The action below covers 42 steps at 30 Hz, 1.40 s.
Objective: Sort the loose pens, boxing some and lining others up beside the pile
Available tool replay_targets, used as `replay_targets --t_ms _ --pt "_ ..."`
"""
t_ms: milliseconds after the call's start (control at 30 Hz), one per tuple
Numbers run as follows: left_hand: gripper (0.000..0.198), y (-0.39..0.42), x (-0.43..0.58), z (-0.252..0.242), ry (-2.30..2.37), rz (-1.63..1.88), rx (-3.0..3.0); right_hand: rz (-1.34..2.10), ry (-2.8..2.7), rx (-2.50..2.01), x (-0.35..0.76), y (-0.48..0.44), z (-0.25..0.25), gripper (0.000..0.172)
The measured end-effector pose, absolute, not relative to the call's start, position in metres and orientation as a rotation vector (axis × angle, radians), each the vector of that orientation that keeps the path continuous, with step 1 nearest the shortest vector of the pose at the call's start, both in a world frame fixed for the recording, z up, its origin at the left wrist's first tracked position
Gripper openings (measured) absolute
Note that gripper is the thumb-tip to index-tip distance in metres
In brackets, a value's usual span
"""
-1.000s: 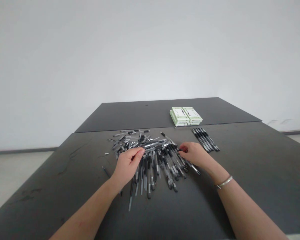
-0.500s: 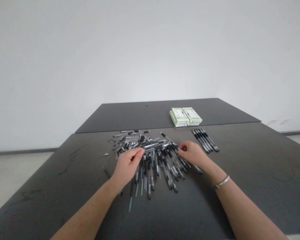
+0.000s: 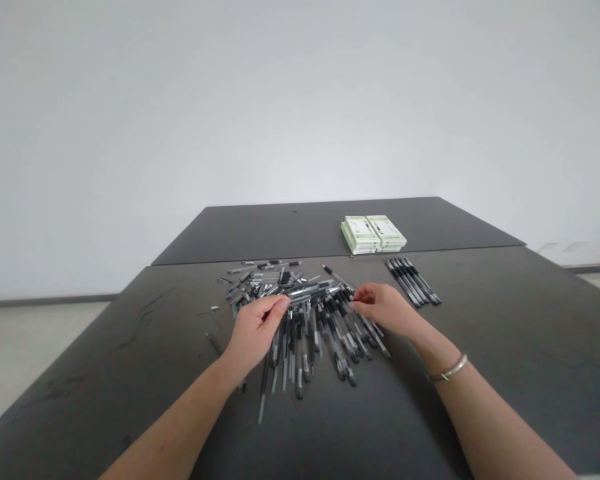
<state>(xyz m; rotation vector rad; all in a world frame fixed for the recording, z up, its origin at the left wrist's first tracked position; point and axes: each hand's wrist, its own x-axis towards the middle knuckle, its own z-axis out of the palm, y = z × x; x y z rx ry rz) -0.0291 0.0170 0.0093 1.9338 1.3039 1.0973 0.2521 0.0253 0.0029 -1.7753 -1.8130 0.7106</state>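
Left hand (image 3: 256, 329) pinched, right hand (image 3: 386, 309) curled, both at the heaped pens (image 3: 334, 321) on the bench (image 3: 485, 353); can't tell what either grips! These should handle light, stiff, slick: best taken mid-length.

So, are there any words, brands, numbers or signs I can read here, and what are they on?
No text can be read in this view.
Green-and-white boxes: small dark and green printing shows, but it is too small and blurred to read.
Pens in the neat row: any lettering is too small to make out.
Pens in the loose pile: likewise, nothing legible.
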Motion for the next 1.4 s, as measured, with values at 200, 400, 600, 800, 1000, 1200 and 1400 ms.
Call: replay_targets --t_ms 200,400,600,800,1000,1200,1400 --pt "0.031 0.016 -0.029 0.008 1.308 1.11 1.919 0.553 -1.827 -1.884 0.262 0.028 0.009 0.024" --pt "0.029 0.016 -0.028 0.009 1.306 1.116 1.916 0.312 -1.91 -2.018 0.274 0.03 0.007 0.019" --pt "0.03 0.015 -0.028 0.01 1.296 1.132 1.927 0.352 -2.022 -2.023 0.268 0.028 0.005 0.016" --pt "0.029 0.016 -0.028 0.01 1.28 1.128 1.927 0.347 -2.04 -2.077 0.267 0.027 0.006 0.015" --pt "0.028 0.014 -0.028 0.012 1.253 1.132 1.905 0.345 -2.034 -2.059 0.268 0.027 -0.001 0.008" --pt "0.03 0.015 -0.028 0.013 1.254 1.132 1.878 0.584 -1.688 -1.768 0.266 0.026 0.013 0.015" --pt "0.033 0.013 -0.026 0.014 1.207 1.127 1.767 1.266 -1.135 -0.959 0.247 0.013 0.03 0.029"
